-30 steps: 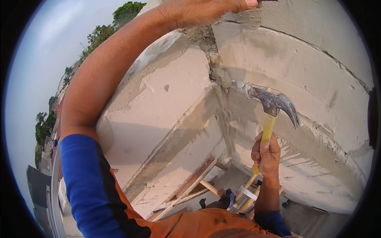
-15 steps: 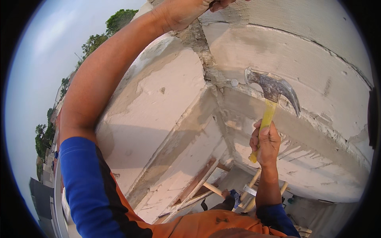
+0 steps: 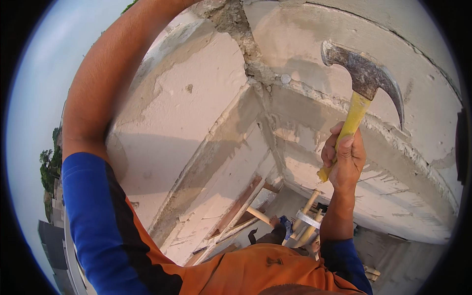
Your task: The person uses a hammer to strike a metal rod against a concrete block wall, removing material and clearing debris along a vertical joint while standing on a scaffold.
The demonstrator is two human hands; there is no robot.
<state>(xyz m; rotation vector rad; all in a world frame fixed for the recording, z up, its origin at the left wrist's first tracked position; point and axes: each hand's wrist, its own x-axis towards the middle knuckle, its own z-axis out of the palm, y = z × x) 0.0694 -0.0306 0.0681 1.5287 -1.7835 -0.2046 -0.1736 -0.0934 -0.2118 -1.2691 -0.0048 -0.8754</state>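
Observation:
My right hand grips the yellow handle of a claw hammer, its grimy metal head raised in front of a pale block wall, with the claw curving to the right. My left forearm reaches up past the top edge, so that hand is out of sight. Near it, a rough, crumbly mortar joint runs down to the inner corner between the pale wall and a plastered left section.
Far below, a person is partly visible among wooden poles and timber framing. At the far left are sky, trees, rooftops and a dark grey roof beside the wall's outer edge.
My right hand has raised the hammer up and to the right. My left hand has moved up out of the frame, and the wall sits higher in view.

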